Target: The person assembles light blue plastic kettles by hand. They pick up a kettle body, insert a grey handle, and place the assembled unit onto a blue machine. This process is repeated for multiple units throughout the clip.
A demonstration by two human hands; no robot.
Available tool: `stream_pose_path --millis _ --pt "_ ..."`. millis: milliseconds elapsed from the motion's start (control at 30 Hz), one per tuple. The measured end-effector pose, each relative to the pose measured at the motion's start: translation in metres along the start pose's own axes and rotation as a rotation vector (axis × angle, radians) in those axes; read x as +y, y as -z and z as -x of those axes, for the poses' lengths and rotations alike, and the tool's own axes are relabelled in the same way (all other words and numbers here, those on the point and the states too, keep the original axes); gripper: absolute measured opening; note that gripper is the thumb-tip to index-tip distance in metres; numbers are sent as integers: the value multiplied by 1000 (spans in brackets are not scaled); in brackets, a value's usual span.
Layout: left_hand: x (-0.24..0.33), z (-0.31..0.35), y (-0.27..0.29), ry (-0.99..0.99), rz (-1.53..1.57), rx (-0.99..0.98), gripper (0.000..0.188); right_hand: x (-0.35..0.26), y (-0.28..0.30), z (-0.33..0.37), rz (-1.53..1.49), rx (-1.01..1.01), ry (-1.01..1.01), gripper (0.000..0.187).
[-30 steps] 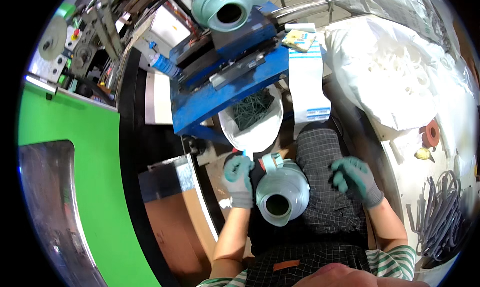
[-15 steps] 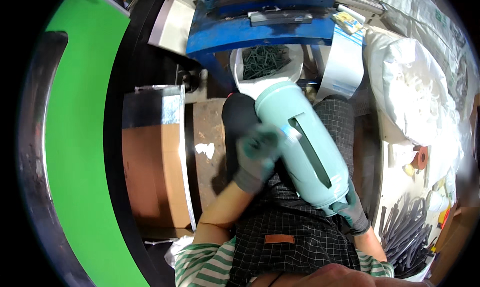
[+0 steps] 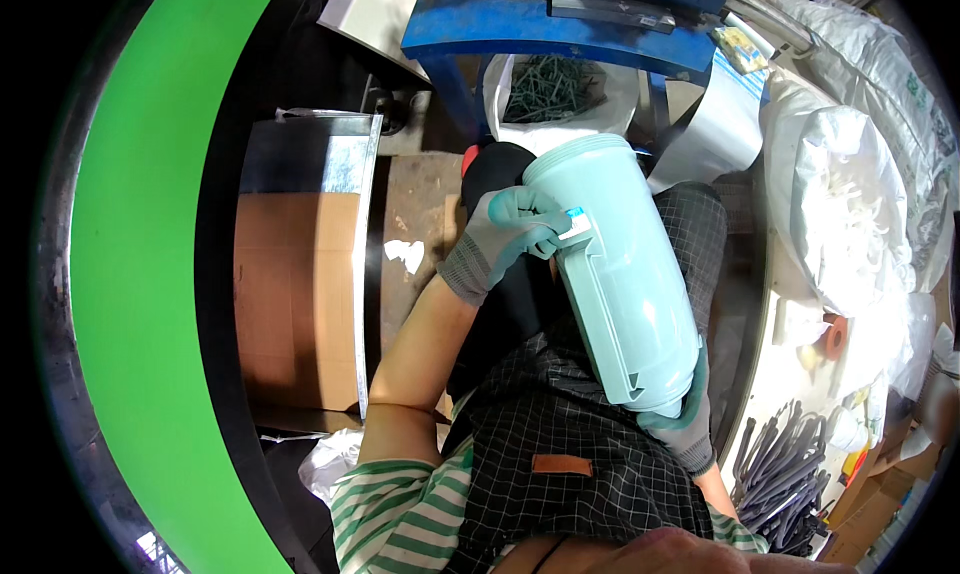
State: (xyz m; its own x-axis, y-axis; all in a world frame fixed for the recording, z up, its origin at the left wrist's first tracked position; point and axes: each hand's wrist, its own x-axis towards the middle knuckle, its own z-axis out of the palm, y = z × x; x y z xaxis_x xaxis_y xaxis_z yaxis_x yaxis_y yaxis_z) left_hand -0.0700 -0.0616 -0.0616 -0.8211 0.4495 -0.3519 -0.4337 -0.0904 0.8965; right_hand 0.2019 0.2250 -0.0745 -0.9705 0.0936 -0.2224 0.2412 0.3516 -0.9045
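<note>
A light teal plastic cylinder (image 3: 640, 264) lies slantwise across my lap, its ridged round end pointing away from me. A long raised channel (image 3: 597, 324) runs along its left side. My left hand (image 3: 505, 229), in a grey and teal glove, is closed in a pinch on a small white-and-blue piece (image 3: 576, 224). That piece meets the cylinder's surface near the far end of the channel; its exact kind is unclear. My gloved right hand (image 3: 685, 429) grips the cylinder's near end from below and the right, with some fingers hidden.
Beyond my knees, a white-lined bin (image 3: 565, 134) of dark green strips stands under a blue bench (image 3: 580, 44). A cardboard box (image 3: 300, 284) sits at left, beside a green surface (image 3: 140, 304). Right: a white bag (image 3: 850, 204) of white parts and a bundle of grey strips (image 3: 785, 474).
The cylinder has rolled so its channel faces further left. My left hand, blurred before, is now sharp, with its pinched piece against the far part of the cylinder. The view has shifted slightly.
</note>
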Motion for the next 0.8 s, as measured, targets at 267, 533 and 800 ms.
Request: stream_pose_path --millis 267,533,800 --pt "-25 3 28 -119 -729 325 43 3 2 1 -112 29 6 144" --pt "-41 -36 0 -480 -436 150 54 -10 69 -12 -511 -52 -195 140" --pt "135 -142 -114 -1211 -929 301 49 25 86 29 -883 276 -86 114"
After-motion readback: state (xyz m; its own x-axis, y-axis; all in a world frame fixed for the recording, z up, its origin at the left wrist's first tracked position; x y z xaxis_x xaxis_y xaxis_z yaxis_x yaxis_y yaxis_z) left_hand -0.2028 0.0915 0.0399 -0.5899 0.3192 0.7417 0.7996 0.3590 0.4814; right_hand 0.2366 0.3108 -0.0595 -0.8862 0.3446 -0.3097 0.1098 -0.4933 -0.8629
